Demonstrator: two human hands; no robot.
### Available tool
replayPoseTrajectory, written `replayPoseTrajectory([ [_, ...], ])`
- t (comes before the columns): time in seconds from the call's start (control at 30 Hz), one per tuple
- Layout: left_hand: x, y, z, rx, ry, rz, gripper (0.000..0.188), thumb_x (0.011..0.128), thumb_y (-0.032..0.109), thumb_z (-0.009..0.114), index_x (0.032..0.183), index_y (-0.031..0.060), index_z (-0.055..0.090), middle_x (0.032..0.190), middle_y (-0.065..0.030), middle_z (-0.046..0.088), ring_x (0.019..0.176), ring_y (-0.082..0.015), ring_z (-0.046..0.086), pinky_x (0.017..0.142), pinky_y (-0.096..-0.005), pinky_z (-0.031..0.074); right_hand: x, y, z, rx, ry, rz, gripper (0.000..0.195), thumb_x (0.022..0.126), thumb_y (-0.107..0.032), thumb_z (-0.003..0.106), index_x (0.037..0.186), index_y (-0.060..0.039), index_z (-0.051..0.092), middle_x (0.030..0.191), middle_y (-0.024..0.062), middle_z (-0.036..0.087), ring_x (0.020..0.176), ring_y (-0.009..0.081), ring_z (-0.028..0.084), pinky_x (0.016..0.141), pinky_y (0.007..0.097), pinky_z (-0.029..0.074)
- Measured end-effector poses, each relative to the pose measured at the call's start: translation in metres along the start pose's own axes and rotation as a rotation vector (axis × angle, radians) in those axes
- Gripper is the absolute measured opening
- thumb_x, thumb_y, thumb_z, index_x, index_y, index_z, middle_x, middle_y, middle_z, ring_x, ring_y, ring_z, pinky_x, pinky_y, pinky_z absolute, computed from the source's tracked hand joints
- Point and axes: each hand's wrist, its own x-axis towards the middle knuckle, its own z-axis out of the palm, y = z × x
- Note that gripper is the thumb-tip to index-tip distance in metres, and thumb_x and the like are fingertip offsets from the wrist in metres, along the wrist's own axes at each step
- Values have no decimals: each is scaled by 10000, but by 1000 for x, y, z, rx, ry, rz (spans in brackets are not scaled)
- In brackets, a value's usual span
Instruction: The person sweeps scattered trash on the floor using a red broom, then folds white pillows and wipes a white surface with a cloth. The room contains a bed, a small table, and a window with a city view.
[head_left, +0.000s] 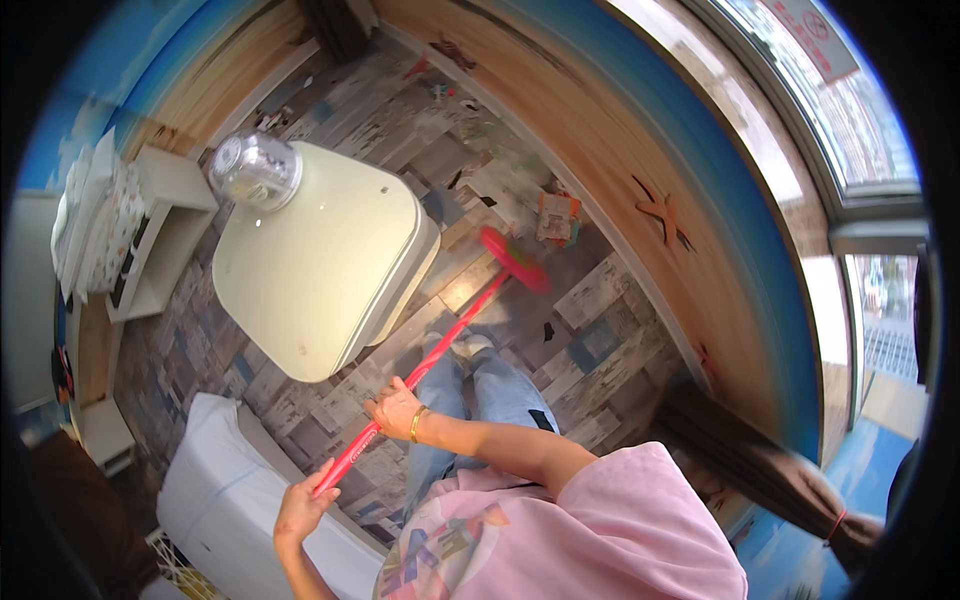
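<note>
A red broom handle slants across the view in front of my legs. My left hand is closed around its near end. Farther up the shaft, my right hand, with a gold bracelet at the wrist, grips it too. At the far end the blurred red broom head is low over the floor; whether it touches is unclear. Close beyond the head lies a crumpled orange and white packet. Small dark scraps, one of them a black piece, are scattered on the wood-patterned floor.
A cream table with rounded corners stands left of the broom, bearing a clear plastic container. A white shelf unit holds folded cloth. A white-covered bed or seat is near my left hand. The painted wall borders the right side.
</note>
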Motion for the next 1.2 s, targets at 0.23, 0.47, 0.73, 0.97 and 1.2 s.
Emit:
replayPoseTrajectory([
  [0.23, 85, 66, -27, 429, -239, 476, 450, 716, 148, 607, 1146, 112, 480, 899, -179, 574, 820, -311, 564, 705, -325, 434, -29, 40, -4, 85, 82, 463, 238, 641, -227, 561, 825, -100, 479, 638, 91, 564, 684, 247, 558, 689, 376, 360],
  [0.47, 140, 140, 39, 804, -237, 931, 366, 709, 133, 583, 1067, 77, 529, 777, -181, 579, 728, -329, 563, 637, -393, 453, -86, 87, 13, 190, 278, 938, 244, 652, -276, 587, 856, -143, 573, 766, 34, 590, 794, 215, 537, 693, 368, 349],
  [0.73, 115, 176, -48, 1023, 20, 850, 401, 665, 94, 625, 1057, 89, 542, 745, -170, 585, 702, -306, 572, 624, -382, 453, 19, 82, -27, 301, 666, 825, 258, 660, -217, 595, 899, -130, 553, 762, 56, 590, 837, 225, 529, 733, 376, 326],
  [0.97, 70, 184, -84, 1047, 327, 753, 426, 667, 85, 626, 1082, 81, 527, 669, -132, 537, 622, -289, 557, 580, -372, 450, 94, 88, -91, 322, 904, 546, 207, 660, -84, 575, 856, -91, 512, 764, 60, 575, 821, 225, 508, 774, 361, 305],
  [1.2, 70, 204, -85, 814, 254, 745, 467, 670, 73, 618, 1122, 96, 500, 678, -136, 529, 643, -313, 535, 605, -383, 432, 73, 118, -132, 165, 733, 460, 172, 615, -144, 597, 742, -100, 490, 682, 37, 556, 761, 202, 504, 740, 356, 301],
])
